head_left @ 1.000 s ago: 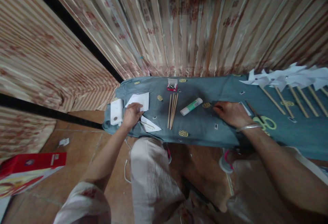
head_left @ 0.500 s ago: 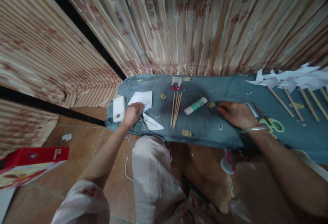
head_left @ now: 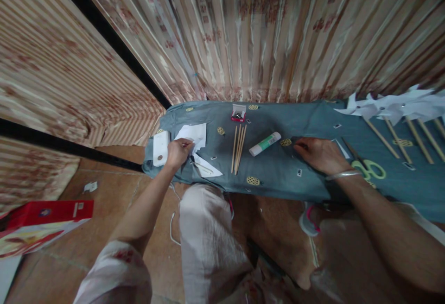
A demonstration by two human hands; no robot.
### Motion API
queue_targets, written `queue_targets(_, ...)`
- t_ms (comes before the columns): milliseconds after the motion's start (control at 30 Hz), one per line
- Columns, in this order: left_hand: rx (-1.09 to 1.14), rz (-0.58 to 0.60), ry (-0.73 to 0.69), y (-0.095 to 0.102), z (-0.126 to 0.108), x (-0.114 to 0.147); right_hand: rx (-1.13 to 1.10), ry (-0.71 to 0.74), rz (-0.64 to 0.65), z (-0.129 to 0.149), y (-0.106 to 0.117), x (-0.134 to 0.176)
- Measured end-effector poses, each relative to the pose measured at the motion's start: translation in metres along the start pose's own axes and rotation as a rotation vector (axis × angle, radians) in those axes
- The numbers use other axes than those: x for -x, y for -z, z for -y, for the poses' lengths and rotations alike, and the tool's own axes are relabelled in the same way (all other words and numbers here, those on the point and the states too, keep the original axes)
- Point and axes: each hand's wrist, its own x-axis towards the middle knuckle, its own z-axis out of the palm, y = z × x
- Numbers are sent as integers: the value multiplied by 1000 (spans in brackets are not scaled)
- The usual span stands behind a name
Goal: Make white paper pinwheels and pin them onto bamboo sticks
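Note:
My left hand (head_left: 178, 153) is at the left part of the cloth-covered table, thumb and fingers pinched at the near edge of white paper sheets (head_left: 198, 131). Just below those fingers lies a folded white paper piece (head_left: 212, 167) with a slim white, dark-tipped tool (head_left: 203, 167) on it. My right hand (head_left: 317, 155) rests on the cloth, fingers curled in, with nothing visible in them. To its left lies a glue stick (head_left: 265, 144). On its other side are scissors (head_left: 368, 167) with green handles and a small white paper piece (head_left: 342, 149), partly covered by the hand.
Several wooden sticks (head_left: 238, 150) lie mid-table, below a small red open box (head_left: 238, 113) of metal bits. A white device (head_left: 161, 148) sits at the left end. Paper pinwheels (head_left: 392, 108) on sticks lie at the right. A red carton (head_left: 48, 220) is lower left.
My left hand has shifted slightly left, and the paper under its fingers has changed shape a little. My right hand and the other things stay put.

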Motion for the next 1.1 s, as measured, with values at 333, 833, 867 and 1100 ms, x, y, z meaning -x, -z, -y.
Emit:
queue_targets(333, 128, 16, 37, 4, 0, 2, -6, 13, -23, -1, -4, 4)
queue_targets(833, -37, 58, -22, 5, -7, 7, 22, -32, 57, 7, 1, 2)
queue_targets(867, -83, 68, -56, 7, -12, 10, 26, -29, 47, 6, 0, 2)
queue_targets(1100, 130, 21, -284, 13, -92, 58, -15, 13, -48, -3, -8, 1)
